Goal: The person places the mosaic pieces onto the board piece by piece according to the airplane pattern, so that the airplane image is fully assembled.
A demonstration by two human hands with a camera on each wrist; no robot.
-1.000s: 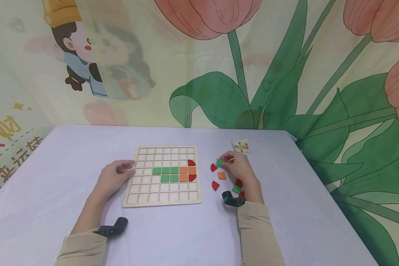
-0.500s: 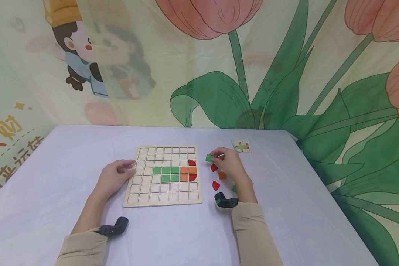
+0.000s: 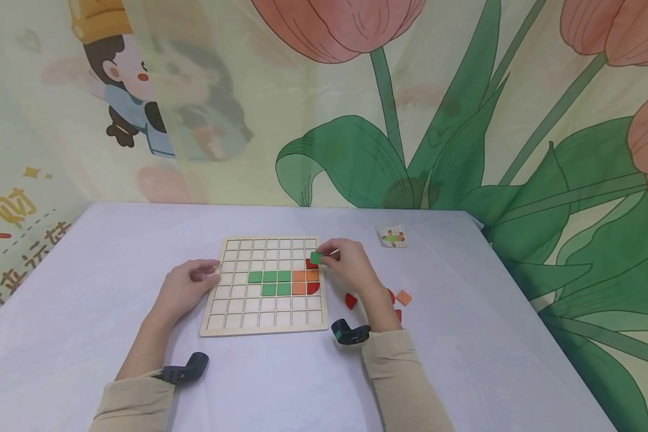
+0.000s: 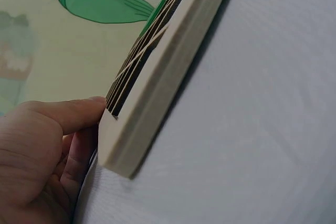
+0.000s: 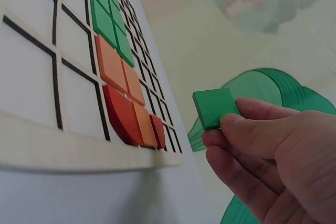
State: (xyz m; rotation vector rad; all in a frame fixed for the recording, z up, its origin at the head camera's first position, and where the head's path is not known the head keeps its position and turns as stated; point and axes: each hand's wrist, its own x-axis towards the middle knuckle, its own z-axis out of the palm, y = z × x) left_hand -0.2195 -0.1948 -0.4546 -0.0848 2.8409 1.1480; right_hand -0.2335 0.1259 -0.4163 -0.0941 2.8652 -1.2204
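Note:
A wooden grid board [image 3: 264, 315] lies on the table, with green squares [image 3: 270, 283], orange squares [image 3: 299, 282] and red quarter-round pieces [image 3: 313, 288] set in its cells. My left hand [image 3: 183, 291] touches the board's left edge with thumb and fingertips, the fingers loosely bent. Between thumb and forefinger my right hand [image 3: 351, 264] pinches a green square tile [image 5: 214, 107]. This tile is held raised over the board's right edge, in front of a red piece [image 3: 310, 264] in the head view. In the right wrist view, it hangs apart from the board.
Loose pieces lie right of the board, partly behind my right wrist: a red quarter-round [image 3: 351, 300], an orange square [image 3: 404, 297] and other red ones. A small pattern card [image 3: 392, 237] lies farther back on the white-covered table [image 3: 281, 384]. A printed backdrop [image 3: 324, 168] stands behind.
My right hand has carried the green tile leftward from the loose pieces to the board's right edge. An orange square by my right wrist has come into view. My left hand stays put.

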